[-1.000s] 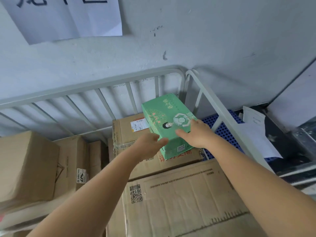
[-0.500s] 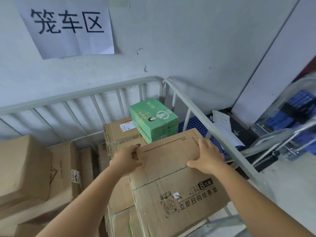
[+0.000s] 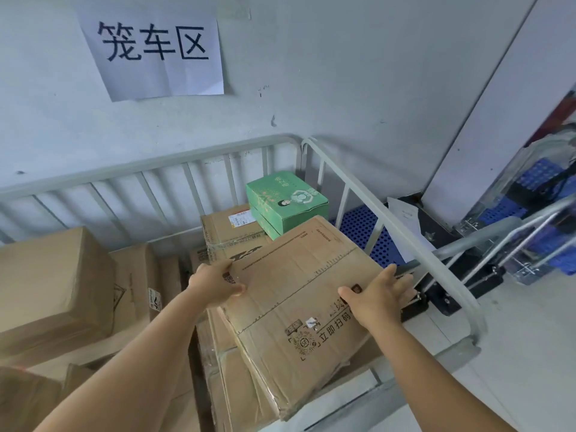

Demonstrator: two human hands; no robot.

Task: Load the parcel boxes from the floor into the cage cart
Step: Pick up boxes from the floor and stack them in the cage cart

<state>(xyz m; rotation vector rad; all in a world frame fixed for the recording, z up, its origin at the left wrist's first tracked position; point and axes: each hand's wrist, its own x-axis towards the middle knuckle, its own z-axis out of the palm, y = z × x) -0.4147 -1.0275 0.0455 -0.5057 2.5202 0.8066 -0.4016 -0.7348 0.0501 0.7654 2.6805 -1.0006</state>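
The cage cart (image 3: 402, 232), a grey tubular-steel frame with vertical bars, stands against the far wall and already holds stacked parcels.

A large plain carton (image 3: 46, 285) occupies its left side. It appears rigid and bulky; judged heavy enough to need a two-hand lift from the bottom edges.

The flat corrugated carton (image 3: 299, 294) lies at the near right of the cart, on top of other cartons, tilted and skewed so that its near right corner overhangs the cart's front rail. The board shows creases and a perforated tear line, so the panel will probably flex under point loads. Take hold at opposite edges, not mid-panel. Its weight cannot be read from the view.

A taped carton (image 3: 230, 235) with a shipping label sits behind it, and the small green printed box (image 3: 285, 207) rests on that carton in the far right corner. The green box is judged light and thin-walled; it is liable to crush if loaded from above.

The left hand (image 3: 215, 283) grips the flat carton's far left corner, fingers curled over the edge. The right hand (image 3: 378, 296) lies on the right edge with fingers spread and straight, pressing rather than gripping.
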